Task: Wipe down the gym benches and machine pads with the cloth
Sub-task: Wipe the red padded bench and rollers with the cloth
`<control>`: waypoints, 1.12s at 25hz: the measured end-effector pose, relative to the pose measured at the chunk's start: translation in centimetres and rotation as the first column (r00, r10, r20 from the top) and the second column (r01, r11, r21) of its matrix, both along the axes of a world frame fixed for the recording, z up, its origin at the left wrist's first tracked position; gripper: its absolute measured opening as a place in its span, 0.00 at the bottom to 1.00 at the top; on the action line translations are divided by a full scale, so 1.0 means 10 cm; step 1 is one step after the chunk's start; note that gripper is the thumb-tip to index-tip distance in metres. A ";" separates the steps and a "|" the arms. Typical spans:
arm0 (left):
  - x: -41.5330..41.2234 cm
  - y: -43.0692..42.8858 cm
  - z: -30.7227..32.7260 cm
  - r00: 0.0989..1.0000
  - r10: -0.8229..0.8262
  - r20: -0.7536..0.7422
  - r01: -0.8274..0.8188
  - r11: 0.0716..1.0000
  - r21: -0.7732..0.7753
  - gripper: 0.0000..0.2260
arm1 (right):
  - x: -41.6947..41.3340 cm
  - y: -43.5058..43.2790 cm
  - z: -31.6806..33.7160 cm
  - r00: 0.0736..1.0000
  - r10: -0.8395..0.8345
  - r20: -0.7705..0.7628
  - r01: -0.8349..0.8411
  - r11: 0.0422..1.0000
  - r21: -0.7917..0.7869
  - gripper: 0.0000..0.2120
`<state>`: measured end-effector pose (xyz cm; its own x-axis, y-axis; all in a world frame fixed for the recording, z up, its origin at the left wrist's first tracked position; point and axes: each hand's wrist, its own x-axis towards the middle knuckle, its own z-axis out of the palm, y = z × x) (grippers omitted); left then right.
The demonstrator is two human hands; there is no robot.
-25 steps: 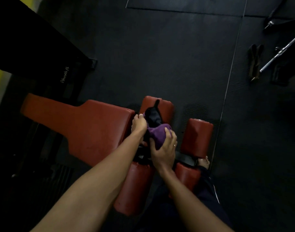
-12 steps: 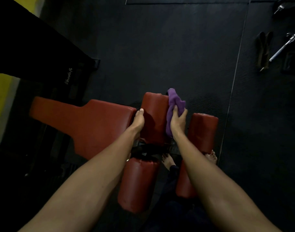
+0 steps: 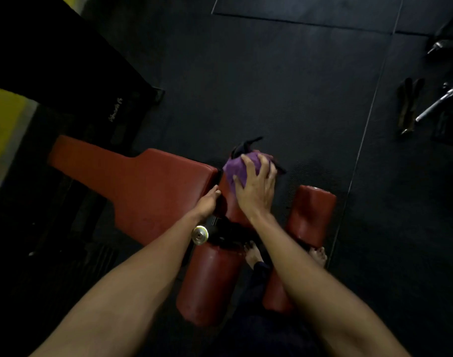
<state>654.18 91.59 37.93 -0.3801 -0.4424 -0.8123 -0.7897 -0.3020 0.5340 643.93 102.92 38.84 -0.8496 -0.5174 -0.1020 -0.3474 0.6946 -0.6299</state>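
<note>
Inspection from the remote station, head view, dim lighting.

The cloth [image 3: 236,168] is purple and bunched into a rounded wad, with a dark strip or edge sticking out at its top. It sits just above the centre of the frame, on the far end of the upper roller pad [image 3: 228,204], which is red and glossy.

My right hand [image 3: 256,188] lies on top of the cloth, fingers spread wide and draped over the wad, palm pressing it onto the pad. I see no pinch.

My left hand [image 3: 208,202] is at the left side of the same pad, in the gap beside the red bench pad [image 3: 148,186]. Its thumb shows along the edge. The other fingers are hidden, so I cannot tell how they are set.

A metal end cap [image 3: 200,235] shows just below the left wrist. Three more red roller pads are visible: lower centre [image 3: 210,282], right of centre [image 3: 313,215] and lower right [image 3: 274,295].

A bare foot [image 3: 251,253] stands between the lower pads.

The floor mat [image 3: 271,86] is black. A metal bar [image 3: 441,101] lies at the upper right of the frame.
</note>
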 end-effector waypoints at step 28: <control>0.44 0.17 -0.29 0.971 0.071 -0.227 -0.077 0.997 -0.018 0.24 | 0.02 0.09 0.14 0.710 0.661 -0.244 -0.595 0.748 0.295 0.25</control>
<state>658.55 93.29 35.00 -0.5181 -0.4964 -0.6966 -0.6234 -0.3384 0.7048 644.16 103.79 40.26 -0.3337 -0.9419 -0.0395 -0.8974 0.3302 -0.2926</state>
